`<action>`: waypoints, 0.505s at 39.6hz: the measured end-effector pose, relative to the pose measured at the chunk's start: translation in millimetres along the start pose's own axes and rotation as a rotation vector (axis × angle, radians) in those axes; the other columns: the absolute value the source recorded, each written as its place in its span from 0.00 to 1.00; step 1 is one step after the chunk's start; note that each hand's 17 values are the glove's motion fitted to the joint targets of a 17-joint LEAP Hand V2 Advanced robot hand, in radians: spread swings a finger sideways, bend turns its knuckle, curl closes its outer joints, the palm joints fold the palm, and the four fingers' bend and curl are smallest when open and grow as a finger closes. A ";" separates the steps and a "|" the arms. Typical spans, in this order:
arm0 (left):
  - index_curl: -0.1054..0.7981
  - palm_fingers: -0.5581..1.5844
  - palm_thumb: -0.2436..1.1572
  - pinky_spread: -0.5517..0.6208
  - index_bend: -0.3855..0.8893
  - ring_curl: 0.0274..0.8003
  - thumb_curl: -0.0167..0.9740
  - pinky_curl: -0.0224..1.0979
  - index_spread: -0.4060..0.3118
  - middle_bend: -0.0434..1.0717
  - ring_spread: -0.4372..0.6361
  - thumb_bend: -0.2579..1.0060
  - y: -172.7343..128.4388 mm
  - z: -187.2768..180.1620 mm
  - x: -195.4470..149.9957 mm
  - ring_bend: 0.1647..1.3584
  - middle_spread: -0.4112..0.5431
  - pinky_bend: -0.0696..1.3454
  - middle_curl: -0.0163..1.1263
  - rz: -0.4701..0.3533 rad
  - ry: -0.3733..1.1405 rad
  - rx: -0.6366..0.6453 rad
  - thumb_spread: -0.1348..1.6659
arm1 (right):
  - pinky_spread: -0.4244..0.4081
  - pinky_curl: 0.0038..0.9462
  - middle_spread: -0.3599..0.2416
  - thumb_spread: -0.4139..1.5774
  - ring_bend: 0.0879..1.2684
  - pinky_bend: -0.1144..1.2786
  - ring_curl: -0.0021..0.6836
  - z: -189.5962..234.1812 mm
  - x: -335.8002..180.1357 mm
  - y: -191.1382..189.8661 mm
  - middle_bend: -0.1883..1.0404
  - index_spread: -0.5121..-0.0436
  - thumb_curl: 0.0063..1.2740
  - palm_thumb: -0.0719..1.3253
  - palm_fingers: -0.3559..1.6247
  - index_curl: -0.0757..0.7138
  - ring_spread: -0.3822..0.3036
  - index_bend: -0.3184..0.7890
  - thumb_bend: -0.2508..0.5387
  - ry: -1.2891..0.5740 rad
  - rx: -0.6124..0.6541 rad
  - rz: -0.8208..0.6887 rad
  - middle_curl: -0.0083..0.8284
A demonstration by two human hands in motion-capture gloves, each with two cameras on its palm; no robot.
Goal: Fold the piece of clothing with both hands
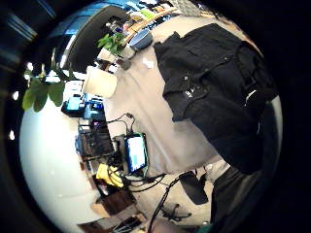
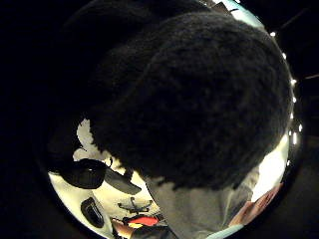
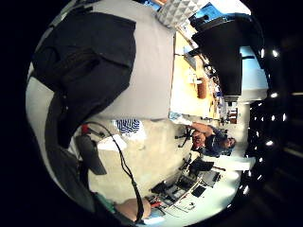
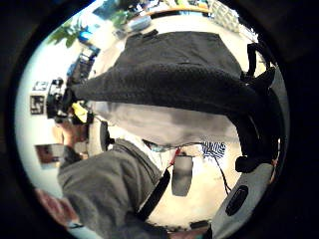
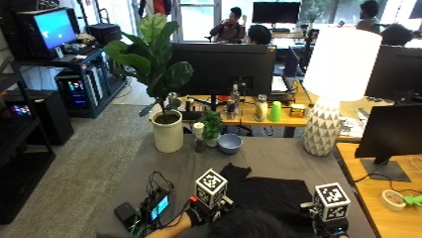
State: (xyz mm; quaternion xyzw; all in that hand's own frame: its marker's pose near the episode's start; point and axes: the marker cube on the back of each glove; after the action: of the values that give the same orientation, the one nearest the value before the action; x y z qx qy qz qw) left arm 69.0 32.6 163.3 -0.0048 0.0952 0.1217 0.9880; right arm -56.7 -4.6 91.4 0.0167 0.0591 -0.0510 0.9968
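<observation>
A black buttoned garment (image 5: pixel 264 191) lies on the grey table (image 5: pixel 264 153) just in front of me, its near edge hidden behind my head. My left hand (image 5: pixel 196 216) is at the garment's near left corner and my right hand (image 5: pixel 323 224) at its near right corner. In the left little finger side view the garment (image 1: pixel 209 82) lies spread, with one part rising towards the palm. The right thumb side view shows the garment's (image 4: pixel 179 74) near edge lifted off the table, and my right hand's fingers (image 4: pixel 251 114) curl over it.
At the table's far edge stand a white pot with a large plant (image 5: pixel 165 131), a small plant (image 5: pixel 211 126), a blue bowl (image 5: pixel 229 144) and a white lamp (image 5: pixel 323 129). A small device with a lit screen (image 5: pixel 158 206) and cables lies at the near left corner.
</observation>
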 end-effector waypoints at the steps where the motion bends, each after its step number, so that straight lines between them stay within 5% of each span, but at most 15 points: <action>1: 0.52 0.84 0.51 0.17 0.43 0.50 0.26 0.36 0.18 0.53 0.07 0.34 6.7 -10.4 2.1 0.48 0.09 0.33 0.44 0.007 -0.004 0.003 0.83 | 0.21 0.44 0.33 0.77 0.50 0.46 0.66 -10.6 -1.2 4.7 0.46 0.59 0.30 0.81 0.83 0.55 0.24 0.43 0.57 0.017 0.009 -0.003 0.57; 5: 0.52 0.84 0.51 0.16 0.42 0.51 0.25 0.36 0.17 0.54 0.07 0.33 13.3 -50.7 2.8 0.49 0.08 0.32 0.45 -0.002 -0.043 0.047 0.84 | 0.20 0.45 0.32 0.77 0.50 0.46 0.67 -49.2 -1.3 6.8 0.47 0.58 0.29 0.81 0.83 0.56 0.24 0.43 0.55 0.086 0.050 0.019 0.58; 9: 0.53 0.84 0.51 0.16 0.42 0.53 0.24 0.37 0.17 0.54 0.06 0.33 -11.0 -70.8 -8.9 0.49 0.07 0.32 0.46 -0.079 -0.090 0.048 0.85 | 0.19 0.45 0.32 0.77 0.50 0.46 0.68 -66.8 4.8 -21.1 0.48 0.57 0.28 0.81 0.83 0.57 0.24 0.44 0.53 0.139 0.074 0.071 0.59; 20: 0.54 0.84 0.51 0.15 0.42 0.55 0.23 0.39 0.16 0.55 0.06 0.31 -191.8 -4.4 -84.7 0.50 0.07 0.32 0.48 -0.357 -0.006 -0.201 0.85 | 0.19 0.45 0.32 0.78 0.49 0.44 0.69 5.3 38.7 -216.3 0.49 0.56 0.28 0.82 0.82 0.60 0.24 0.45 0.49 0.095 -0.002 0.293 0.61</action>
State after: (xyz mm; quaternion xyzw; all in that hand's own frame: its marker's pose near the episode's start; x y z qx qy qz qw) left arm 33.9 -174.0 172.4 -0.1196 0.0770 -0.0465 0.9887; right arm -40.2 -223.7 86.2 0.0264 0.1031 0.0960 0.9897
